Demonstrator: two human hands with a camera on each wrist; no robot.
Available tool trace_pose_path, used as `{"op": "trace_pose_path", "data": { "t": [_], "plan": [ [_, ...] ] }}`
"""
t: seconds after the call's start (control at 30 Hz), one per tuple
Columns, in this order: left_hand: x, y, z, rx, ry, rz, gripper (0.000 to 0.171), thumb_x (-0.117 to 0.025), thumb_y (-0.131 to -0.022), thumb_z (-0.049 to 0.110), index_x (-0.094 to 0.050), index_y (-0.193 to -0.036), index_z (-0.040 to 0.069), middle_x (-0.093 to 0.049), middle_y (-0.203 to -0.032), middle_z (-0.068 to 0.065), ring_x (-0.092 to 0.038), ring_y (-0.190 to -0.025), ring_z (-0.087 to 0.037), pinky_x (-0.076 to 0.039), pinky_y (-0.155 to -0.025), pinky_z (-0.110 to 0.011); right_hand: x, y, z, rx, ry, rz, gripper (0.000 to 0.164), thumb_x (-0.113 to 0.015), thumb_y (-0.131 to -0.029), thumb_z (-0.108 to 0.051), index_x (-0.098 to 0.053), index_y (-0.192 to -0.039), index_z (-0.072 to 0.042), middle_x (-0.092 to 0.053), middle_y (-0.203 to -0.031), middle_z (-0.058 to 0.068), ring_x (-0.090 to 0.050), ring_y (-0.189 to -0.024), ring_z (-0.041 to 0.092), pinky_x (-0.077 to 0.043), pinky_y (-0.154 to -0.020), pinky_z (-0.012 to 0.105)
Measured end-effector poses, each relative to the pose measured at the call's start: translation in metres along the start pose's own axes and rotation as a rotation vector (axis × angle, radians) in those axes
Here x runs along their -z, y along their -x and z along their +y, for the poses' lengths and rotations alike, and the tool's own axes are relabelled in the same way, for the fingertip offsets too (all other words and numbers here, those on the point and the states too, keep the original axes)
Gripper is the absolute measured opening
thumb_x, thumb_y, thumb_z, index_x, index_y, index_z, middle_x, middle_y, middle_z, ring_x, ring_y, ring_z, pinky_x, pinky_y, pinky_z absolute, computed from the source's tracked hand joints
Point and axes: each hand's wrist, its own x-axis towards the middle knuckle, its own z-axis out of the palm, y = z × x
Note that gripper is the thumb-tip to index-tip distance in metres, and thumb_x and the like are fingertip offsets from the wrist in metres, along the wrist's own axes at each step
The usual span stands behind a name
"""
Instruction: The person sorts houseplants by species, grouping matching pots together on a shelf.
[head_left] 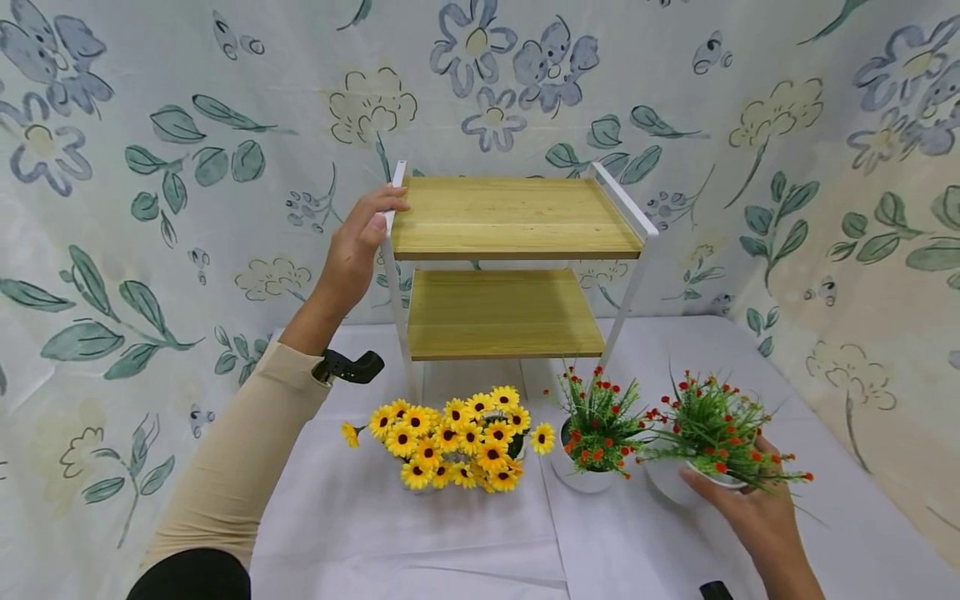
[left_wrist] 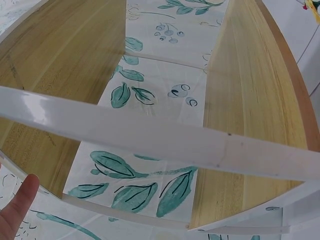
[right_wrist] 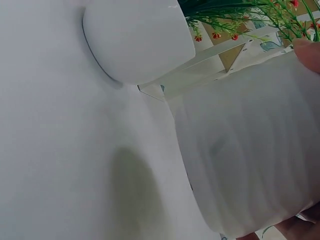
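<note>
My left hand [head_left: 356, 250] grips the white side frame [head_left: 399, 179] of a two-tier shelf, fingers over the left end of its upper wooden board [head_left: 510, 215]. One fingertip [left_wrist: 31, 185] shows by that board's edge in the left wrist view. At the right, my right hand [head_left: 761, 512] holds a white pot [right_wrist: 245, 145] of green grass with small red flowers [head_left: 712, 421], thumb on one side and fingers on the other. A dark shadow lies on the cloth beside this pot. Another white pot [right_wrist: 137, 40] stands close to it.
A second red-flowered plant [head_left: 600, 425] stands in front of the shelf's right leg. Left of it are bright yellow flowers [head_left: 450, 442], mostly hiding their pots. The lower board [head_left: 506, 317] hangs below the upper one. A patterned cloth [head_left: 225, 75] covers the wall behind.
</note>
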Motion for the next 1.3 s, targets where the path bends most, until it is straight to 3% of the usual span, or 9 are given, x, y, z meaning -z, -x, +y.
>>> {"op": "trace_pose_path", "data": {
  "t": [0.2,0.27,0.47,0.63,0.87,1.1,1.3],
  "plan": [
    [0.001,0.000,-0.001,0.005,-0.015,-0.001,0.043,-0.032,-0.096,0.023,-0.052,-0.122,-0.006,-0.042,-0.144,-0.022,-0.031,-0.139,-0.031,-0.023,-0.113,-0.039,0.008,0.000,-0.006,-0.076,0.004,-0.001,0.100,-0.084,-0.072,-0.034,-0.023,-0.151,-0.033,-0.043,-0.149,0.003,-0.046,-0.115,0.001,-0.040,-0.078,0.009],
    [0.001,0.000,-0.002,0.006,-0.019,-0.001,0.043,-0.032,-0.096,0.023,-0.052,-0.122,-0.005,-0.042,-0.144,-0.021,-0.031,-0.139,-0.031,-0.023,-0.113,-0.039,0.011,0.000,-0.008,-0.087,-0.007,0.005,0.100,-0.084,-0.072,-0.035,-0.023,-0.151,-0.036,-0.042,-0.149,0.000,-0.046,-0.117,0.001,-0.039,-0.078,0.009],
    [0.001,0.000,-0.003,0.004,-0.017,-0.002,0.043,-0.032,-0.097,0.024,-0.052,-0.122,-0.005,-0.042,-0.144,-0.021,-0.031,-0.139,-0.031,-0.023,-0.113,-0.038,0.016,0.000,-0.015,-0.046,-0.044,0.015,0.094,-0.083,-0.074,-0.029,-0.028,-0.150,-0.036,-0.042,-0.148,-0.009,-0.045,-0.118,-0.003,-0.038,-0.077,0.004],
    [0.001,0.001,-0.003,-0.001,-0.014,-0.001,0.044,-0.032,-0.097,0.024,-0.052,-0.122,-0.006,-0.042,-0.144,-0.021,-0.031,-0.139,-0.030,-0.023,-0.113,-0.037,0.021,0.000,-0.018,-0.014,-0.025,0.027,0.092,-0.081,-0.077,-0.029,-0.026,-0.151,-0.037,-0.037,-0.151,-0.009,-0.039,-0.127,0.001,-0.035,-0.092,0.009],
    [0.000,0.001,-0.002,0.005,-0.015,-0.001,0.045,-0.031,-0.098,0.026,-0.051,-0.122,-0.006,-0.042,-0.144,-0.022,-0.031,-0.140,-0.029,-0.022,-0.113,-0.037,0.026,-0.002,-0.026,0.014,-0.114,0.066,0.097,-0.084,-0.073,-0.015,-0.028,-0.149,-0.040,-0.038,-0.148,-0.016,-0.038,-0.127,0.001,-0.036,-0.085,0.003],
    [-0.001,-0.002,-0.029,-0.019,-0.015,0.010,0.045,-0.032,-0.098,0.030,-0.053,-0.124,0.000,-0.043,-0.146,-0.014,-0.032,-0.140,-0.023,-0.023,-0.113,-0.036,0.038,-0.006,-0.043,0.162,-0.257,0.048,0.107,-0.083,-0.069,0.002,-0.026,-0.149,-0.041,-0.037,-0.150,-0.011,-0.038,-0.125,0.007,-0.039,-0.079,0.007],
    [-0.001,-0.003,-0.041,-0.031,-0.007,0.010,0.047,-0.033,-0.098,0.040,-0.055,-0.126,0.009,-0.043,-0.147,-0.002,-0.032,-0.139,-0.012,-0.024,-0.112,-0.034,0.051,-0.007,-0.060,0.177,-0.367,0.031,0.107,-0.081,-0.069,0.006,-0.027,-0.149,-0.039,-0.036,-0.150,-0.009,-0.037,-0.126,0.009,-0.040,-0.078,0.007]
  ]
}}
